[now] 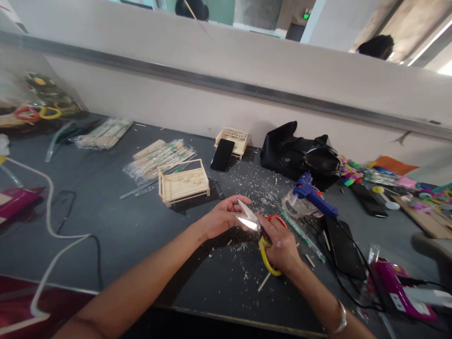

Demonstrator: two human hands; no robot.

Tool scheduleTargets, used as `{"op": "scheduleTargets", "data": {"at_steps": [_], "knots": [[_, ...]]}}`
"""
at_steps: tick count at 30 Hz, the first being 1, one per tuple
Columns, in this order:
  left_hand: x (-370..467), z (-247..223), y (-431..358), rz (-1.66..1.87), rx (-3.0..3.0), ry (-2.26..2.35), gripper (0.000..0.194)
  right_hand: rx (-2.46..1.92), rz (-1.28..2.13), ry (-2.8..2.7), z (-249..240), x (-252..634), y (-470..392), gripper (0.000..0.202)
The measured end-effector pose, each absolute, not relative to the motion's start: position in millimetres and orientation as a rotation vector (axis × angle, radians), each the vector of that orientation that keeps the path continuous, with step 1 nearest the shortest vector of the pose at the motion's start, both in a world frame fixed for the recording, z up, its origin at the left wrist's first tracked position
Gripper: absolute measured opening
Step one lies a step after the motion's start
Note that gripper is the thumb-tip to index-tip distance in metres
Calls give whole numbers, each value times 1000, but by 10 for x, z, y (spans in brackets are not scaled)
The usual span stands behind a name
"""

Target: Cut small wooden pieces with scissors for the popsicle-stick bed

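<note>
My right hand grips a pair of scissors with one red and one yellow handle loop. The blades are spread apart and point left, toward my left hand. The fingers of that hand are curled close to the blade tips; whatever they pinch is too small to make out. Just behind my left hand stands a small frame model made of thin wooden sticks. Bits of cut wood are strewn over the dark table under and around both hands.
Behind are packs of wooden sticks, a phone leaning on a second stick model, and a black bag. A blue glue gun rests on a clear container at right, near cables and another phone. A white cable crosses the left side.
</note>
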State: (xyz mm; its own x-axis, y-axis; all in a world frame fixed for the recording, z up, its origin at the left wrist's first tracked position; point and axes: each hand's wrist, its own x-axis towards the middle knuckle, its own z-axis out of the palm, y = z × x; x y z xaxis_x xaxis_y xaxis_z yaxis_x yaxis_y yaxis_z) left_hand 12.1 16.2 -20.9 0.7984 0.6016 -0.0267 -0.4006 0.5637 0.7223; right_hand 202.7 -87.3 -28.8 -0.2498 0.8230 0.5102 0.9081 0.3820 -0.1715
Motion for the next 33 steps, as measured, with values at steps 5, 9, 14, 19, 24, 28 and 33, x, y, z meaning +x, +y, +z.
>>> {"op": "scheduleTargets", "data": {"at_steps": [5,9,14,19,24,28,33], "knots": [[85,-192,182,554,762,264,38,-1483,-243,-2114,-312,2025,-871,71],[73,-198,194,536,776,281,41,-1468,-274,-2114,-306,2008,-873,70],[78,-215,208,513,764,274,43,-1462,-317,-2111,-284,1975,-882,67],[79,-233,216,483,730,243,41,-1452,-316,-2136,-280,1978,-885,64],[94,-226,209,518,735,238,43,-1502,-214,-2115,-304,2000,-876,62],[112,-188,207,629,726,272,41,-1508,-93,-1982,-311,2028,-843,60],[127,-168,193,682,728,288,39,-1478,-63,-1900,-299,2051,-815,55]]}}
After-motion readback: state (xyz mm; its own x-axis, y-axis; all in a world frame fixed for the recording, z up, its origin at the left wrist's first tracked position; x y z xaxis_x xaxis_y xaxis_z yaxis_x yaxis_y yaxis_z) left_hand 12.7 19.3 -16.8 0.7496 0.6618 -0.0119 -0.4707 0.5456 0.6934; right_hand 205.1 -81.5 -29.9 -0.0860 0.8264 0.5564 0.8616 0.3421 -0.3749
